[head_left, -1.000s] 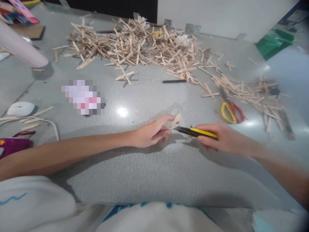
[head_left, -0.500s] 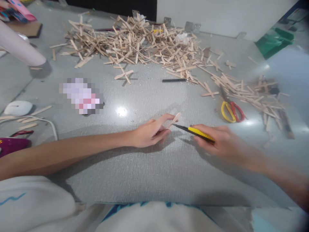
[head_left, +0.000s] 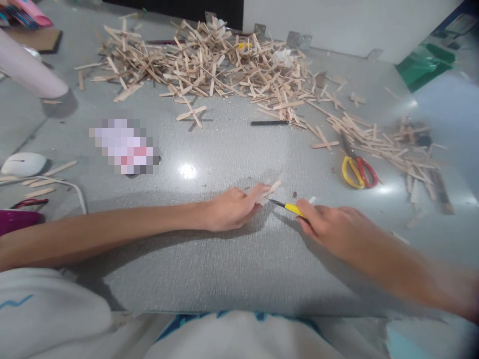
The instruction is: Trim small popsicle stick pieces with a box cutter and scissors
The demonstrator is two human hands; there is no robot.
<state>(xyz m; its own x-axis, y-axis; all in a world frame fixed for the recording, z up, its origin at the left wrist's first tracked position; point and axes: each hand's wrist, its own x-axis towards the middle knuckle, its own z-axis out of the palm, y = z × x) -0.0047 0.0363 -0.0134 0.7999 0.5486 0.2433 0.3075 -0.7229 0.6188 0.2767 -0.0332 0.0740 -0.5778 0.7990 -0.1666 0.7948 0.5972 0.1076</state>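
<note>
Over the middle of the table, my left hand (head_left: 235, 207) pinches a short wooden craft stick (head_left: 275, 188) between thumb and fingers. The stick's free end points up and to the right. Closed around a yellow and black utility knife (head_left: 294, 208), my right hand (head_left: 329, 227) comes in from the right. The knife's dark tip is at the stick, close to my left fingertips; whether it touches the wood I cannot tell. Small dark and pale bits lie on the table near both hands.
A large heap of craft sticks (head_left: 209, 65) spreads along the back. Scissors with yellow and red handles (head_left: 355, 172) lie at right, a black pen-like tool (head_left: 270, 123) before the heap. At left are a white mouse (head_left: 24, 164), a pixelated item (head_left: 125, 146) and a pale cylinder (head_left: 33, 70).
The knife is more tilted and further inside my right hand. My left fingers have closed tighter on the craft stick, whose angle is flatter. New small bits show on the table around the hands.
</note>
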